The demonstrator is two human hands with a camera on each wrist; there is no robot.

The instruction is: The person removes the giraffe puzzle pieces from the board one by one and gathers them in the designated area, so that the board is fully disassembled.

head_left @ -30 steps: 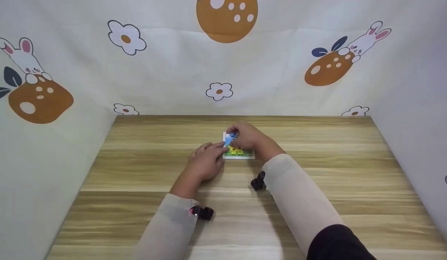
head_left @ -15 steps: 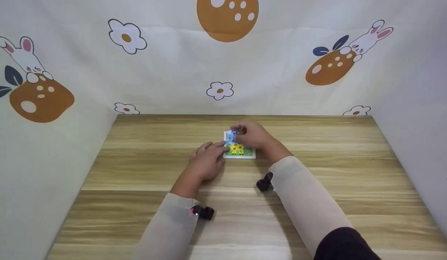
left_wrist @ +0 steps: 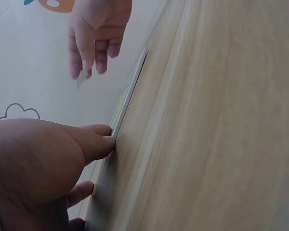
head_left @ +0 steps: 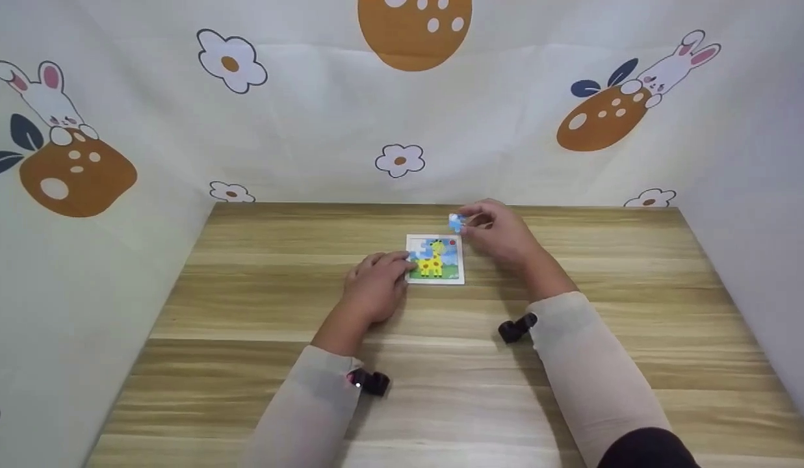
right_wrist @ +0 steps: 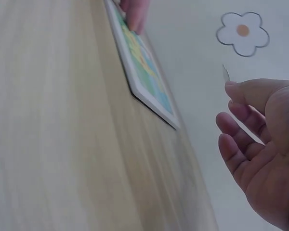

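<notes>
A small square giraffe jigsaw puzzle (head_left: 446, 268) in a white frame lies flat on the table, with a pale gap among the pieces at its upper left. At its left edge, my left hand (head_left: 377, 286) holds the frame with thumb and forefinger, as the left wrist view (left_wrist: 38, 163) shows. Beyond the puzzle's far right corner, my right hand (head_left: 504, 235) pinches a blue and white puzzle piece (head_left: 455, 223) between thumb and forefinger, above the table. In the right wrist view the piece (right_wrist: 225, 73) appears edge-on, and the other fingers are loosely bent.
The wood-grain table (head_left: 246, 292) extends around the puzzle. A pale cloth wall (head_left: 311, 130) printed with rabbits, oranges and flowers rises behind its far edge, close beyond my right hand. Small black cameras (head_left: 517, 328) are strapped at both wrists.
My right hand has lifted the blue and white piece off the puzzle's upper left and carried it right, past the far edge. My left hand stays at the frame.
</notes>
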